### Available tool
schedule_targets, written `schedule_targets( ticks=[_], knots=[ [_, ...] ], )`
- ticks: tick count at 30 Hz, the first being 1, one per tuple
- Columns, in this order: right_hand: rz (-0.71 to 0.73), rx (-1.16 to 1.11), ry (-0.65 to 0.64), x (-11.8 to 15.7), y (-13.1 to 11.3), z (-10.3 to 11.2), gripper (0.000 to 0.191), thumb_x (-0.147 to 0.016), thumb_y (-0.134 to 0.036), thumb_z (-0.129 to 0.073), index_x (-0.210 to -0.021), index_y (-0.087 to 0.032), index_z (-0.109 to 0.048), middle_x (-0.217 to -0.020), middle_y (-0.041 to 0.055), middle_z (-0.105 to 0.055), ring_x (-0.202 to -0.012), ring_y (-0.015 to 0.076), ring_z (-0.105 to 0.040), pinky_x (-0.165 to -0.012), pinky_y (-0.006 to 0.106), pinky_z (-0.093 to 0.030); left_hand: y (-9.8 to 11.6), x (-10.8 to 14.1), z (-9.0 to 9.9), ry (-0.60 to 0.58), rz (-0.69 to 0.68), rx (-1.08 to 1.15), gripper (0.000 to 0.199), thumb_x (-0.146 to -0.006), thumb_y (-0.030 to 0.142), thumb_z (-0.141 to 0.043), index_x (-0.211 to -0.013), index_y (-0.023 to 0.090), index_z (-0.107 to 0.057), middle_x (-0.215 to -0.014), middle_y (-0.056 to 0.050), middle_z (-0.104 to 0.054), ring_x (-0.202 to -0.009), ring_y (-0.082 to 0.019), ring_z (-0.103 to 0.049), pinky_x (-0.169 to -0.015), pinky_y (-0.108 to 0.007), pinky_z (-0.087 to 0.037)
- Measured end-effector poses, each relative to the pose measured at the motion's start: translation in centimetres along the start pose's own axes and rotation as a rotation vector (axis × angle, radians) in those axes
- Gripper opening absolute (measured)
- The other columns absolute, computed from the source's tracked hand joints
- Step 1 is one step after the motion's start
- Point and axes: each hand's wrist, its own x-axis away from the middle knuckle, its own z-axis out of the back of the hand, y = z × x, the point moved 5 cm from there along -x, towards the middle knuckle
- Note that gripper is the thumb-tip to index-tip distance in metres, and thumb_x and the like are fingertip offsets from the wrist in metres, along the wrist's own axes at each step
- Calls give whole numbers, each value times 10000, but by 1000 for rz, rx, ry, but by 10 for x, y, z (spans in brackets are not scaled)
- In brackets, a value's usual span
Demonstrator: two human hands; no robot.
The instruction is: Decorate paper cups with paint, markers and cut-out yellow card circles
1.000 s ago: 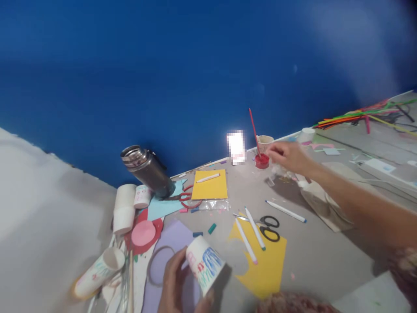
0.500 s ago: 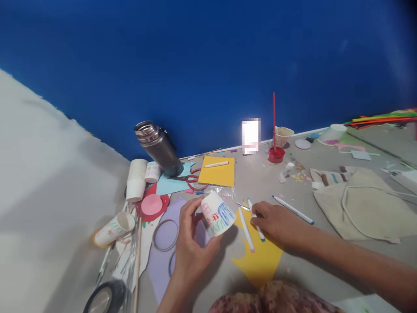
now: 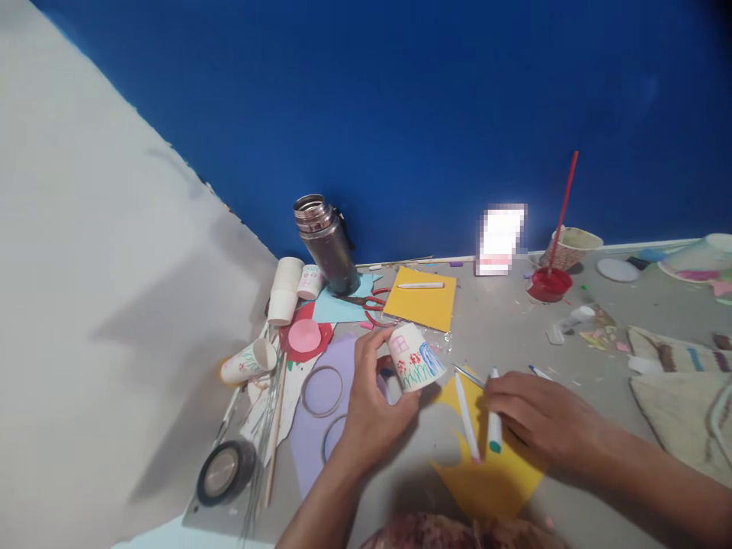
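Observation:
My left hand (image 3: 374,389) holds a white paper cup (image 3: 415,358) upside down and tilted, its side drawn with red dots, green strokes, a pink window and blue lines. My right hand (image 3: 529,408) is low over the yellow paper (image 3: 497,484), fingers bent together around something I cannot make out. Beside its fingertips lies a marker with a green end (image 3: 495,415), and a thin metallic tool (image 3: 469,375) reaches to them. A marker with a pink end (image 3: 467,418) lies just left, between the two hands.
A dark open flask (image 3: 329,248), stacked white cups (image 3: 284,293) and red-handled scissors (image 3: 374,303) stand or lie behind my left hand. Purple paper (image 3: 309,450) and black tape (image 3: 226,473) are at left. A red paint pot (image 3: 550,284) and a cloth bag (image 3: 675,412) are at right.
The view has swung left, so the objects appear further right. My left hand still holds the cup. My right hand's fingers have drawn back from atop the green-ended marker to its right side.

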Motion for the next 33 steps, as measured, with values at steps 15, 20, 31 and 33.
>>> schedule_targets(
  ticks=[15,20,31,33],
  knots=[
    [-1048,-1174,856,6,39,30,329,-807,-461,-845,-766,-205,-642,-589,-44,-545,-453,75,-450,-405,196,-374,-1,0,-1,-16,-20,-90,667,-779,170,-703,-1397,293,-487,-1387,-94,-484,-1308,-277,-517,-1014,-427,-543],
    [-788,-831,852,1,-6,38,95,-965,-323,-712,-928,-236,-722,-710,7,-678,-540,123,-595,-463,237,-469,9,5,-20,-157,-92,-72,778,-661,89,-654,-1393,291,-480,-1384,-96,-469,-1331,-307,-485,-1070,-477,-498],
    [-403,-523,548,-6,-28,32,127,-944,-141,-652,-1031,-222,-698,-790,25,-687,-672,180,-657,-593,300,-527,-4,14,-32,-279,-129,20,864,-622,87,-634,-1435,319,-454,-1365,-81,-438,-1311,-300,-465,-1088,-470,-465],
    [-376,-518,529,-7,-30,31,150,-937,-132,-655,-1050,-223,-694,-819,37,-702,-699,189,-672,-608,307,-535,-4,14,-32,-279,-135,22,868,-621,87,-640,-1438,316,-455,-1358,-82,-440,-1301,-301,-467,-1079,-469,-471]
  ],
)
